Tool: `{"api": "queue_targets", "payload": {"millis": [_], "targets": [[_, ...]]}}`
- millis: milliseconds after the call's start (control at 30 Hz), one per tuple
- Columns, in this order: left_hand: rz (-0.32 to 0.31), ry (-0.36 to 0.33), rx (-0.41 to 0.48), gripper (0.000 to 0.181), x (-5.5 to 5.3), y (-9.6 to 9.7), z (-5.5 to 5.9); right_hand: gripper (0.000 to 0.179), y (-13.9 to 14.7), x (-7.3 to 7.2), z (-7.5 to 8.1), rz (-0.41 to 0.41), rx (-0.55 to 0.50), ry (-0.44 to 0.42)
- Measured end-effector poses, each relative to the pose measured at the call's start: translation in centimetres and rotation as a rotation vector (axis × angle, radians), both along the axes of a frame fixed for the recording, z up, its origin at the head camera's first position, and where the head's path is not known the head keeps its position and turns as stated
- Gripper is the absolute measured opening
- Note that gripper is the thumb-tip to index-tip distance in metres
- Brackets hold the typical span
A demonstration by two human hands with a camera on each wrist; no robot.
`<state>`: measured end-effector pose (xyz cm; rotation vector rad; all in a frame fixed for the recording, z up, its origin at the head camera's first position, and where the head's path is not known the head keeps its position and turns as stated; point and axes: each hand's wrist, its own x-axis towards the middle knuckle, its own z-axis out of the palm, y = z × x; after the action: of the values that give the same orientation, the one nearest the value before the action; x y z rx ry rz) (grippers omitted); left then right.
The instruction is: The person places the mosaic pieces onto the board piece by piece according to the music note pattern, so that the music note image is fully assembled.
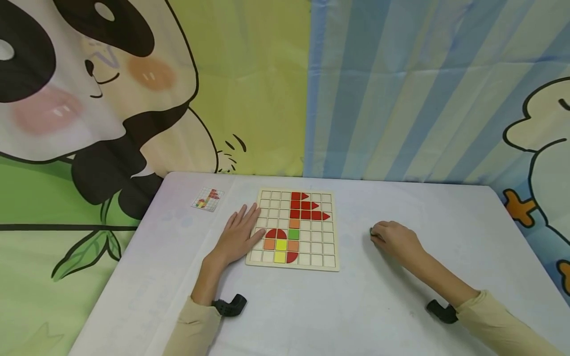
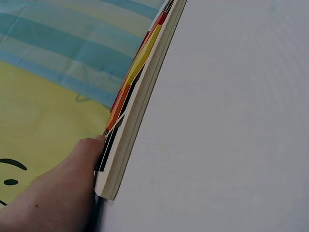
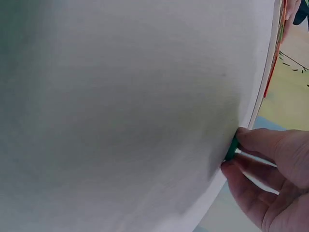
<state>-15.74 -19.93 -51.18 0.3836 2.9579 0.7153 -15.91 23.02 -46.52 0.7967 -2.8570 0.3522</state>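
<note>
A square grid board lies on the white table, with red, orange, yellow and green pieces set in its cells. My left hand rests flat along the board's left side, fingers straight, its thumb on the edge. The left wrist view shows that thumb at the board's corner. To the right of the board, my right hand pinches a small green piece between thumb and fingertips, close to the table surface. Most of the piece is covered by the fingers, so its shape cannot be told.
A small pattern card with a coloured grid figure lies left of the board, beyond my left hand. The white table ends at a printed cloth backdrop behind. Black straps sit at both wrists.
</note>
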Motion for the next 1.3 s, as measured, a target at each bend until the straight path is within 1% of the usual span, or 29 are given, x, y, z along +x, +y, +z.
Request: {"api": "queue_targets", "payload": {"millis": [167,300,333,433,533,600,667,733,833,867,933,1033,1133,1233,1300], "targets": [[0.000,-0.002,0.002,0.073,0.1,0.0,0.0,0.010,0.2,0.1,-0.2,0.027,-0.048,0.006],[0.000,-0.002,-0.001,0.073,0.1,0.0,-0.1,0.011,0.3,0.2,-0.2,0.032,-0.082,0.016],[-0.001,-0.003,-0.002,0.073,0.1,0.0,-0.1,0.012,0.2,0.1,-0.1,0.030,-0.085,0.004],[-0.003,-0.005,-0.003,0.073,0.1,0.0,-0.1,0.013,-0.6,-0.1,0.5,0.025,-0.107,-0.066],[-0.001,-0.006,-0.003,0.073,0.1,0.0,0.1,0.016,-2.9,-0.1,1.6,0.042,-0.131,-0.119],[0.000,-0.006,-0.005,0.073,0.2,0.1,0.2,0.017,-5.2,0.2,2.5,0.089,-0.167,-0.120],[-0.001,-0.007,-0.007,0.074,0.1,0.0,0.3,0.019,-8.0,0.6,3.2,0.174,-0.196,-0.099],[-0.002,-0.003,-0.009,0.074,0.0,0.0,0.2,0.020,-11.0,1.2,3.3,0.285,-0.201,-0.084],[-0.008,0.004,-0.003,0.073,-0.2,0.0,0.1,0.017,-15.2,1.8,2.9,0.447,-0.164,-0.074],[-0.009,0.005,-0.001,0.073,-0.2,0.0,0.1,0.015,-16.4,1.9,2.7,0.488,-0.136,-0.081],[-0.012,0.010,0.005,0.073,-0.3,0.0,0.0,0.010,-18.4,2.0,2.4,0.538,-0.085,-0.067],[-0.013,0.010,0.008,0.072,-0.4,0.0,0.0,0.005,-20.3,1.7,2.1,0.565,-0.003,-0.064],[-0.010,0.008,0.002,0.072,-0.3,0.0,-0.1,0.005,-21.4,1.5,1.9,0.584,0.065,-0.078],[-0.009,0.003,0.000,0.072,-0.2,-0.1,0.0,0.005,-21.9,1.4,1.6,0.589,0.094,-0.111],[-0.012,0.000,-0.001,0.072,-0.1,-0.1,0.0,0.005,-22.0,1.5,1.5,0.583,0.095,-0.120]]}}
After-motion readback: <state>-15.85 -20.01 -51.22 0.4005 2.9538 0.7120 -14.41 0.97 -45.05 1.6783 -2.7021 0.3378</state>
